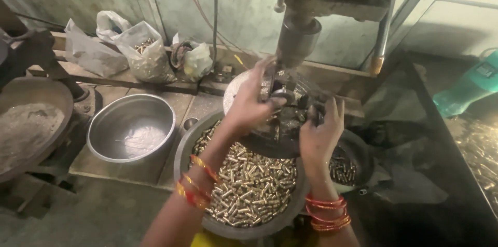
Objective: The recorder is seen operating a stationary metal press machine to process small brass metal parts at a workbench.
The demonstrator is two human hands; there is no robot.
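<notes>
Left hand (pixel 250 103): raised to the drill's work table, fingers curled together around a small dark fixture under the chuck, seemingly steadying it there.
Right hand (pixel 320 132): fingers spread apart and upright, resting against the fixture's near side; whether anything is pinched cannot be told.
Fixture (pixel 284 103): dark, blurred, sitting on the round table directly below the spindle.
Drill chuck (pixel 296 39): hanging just above the left fingers, in line with the fixture.
Brass pieces (pixel 249 185): small cylinders heaped in a wide metal basin (pixel 182 148) beneath both wrists, close for picking.
Steel bowl (pixel 130 129): to the left, beside the basin, holding no brass.
Plastic bags (pixel 146 52): against the back wall, well apart.
</notes>
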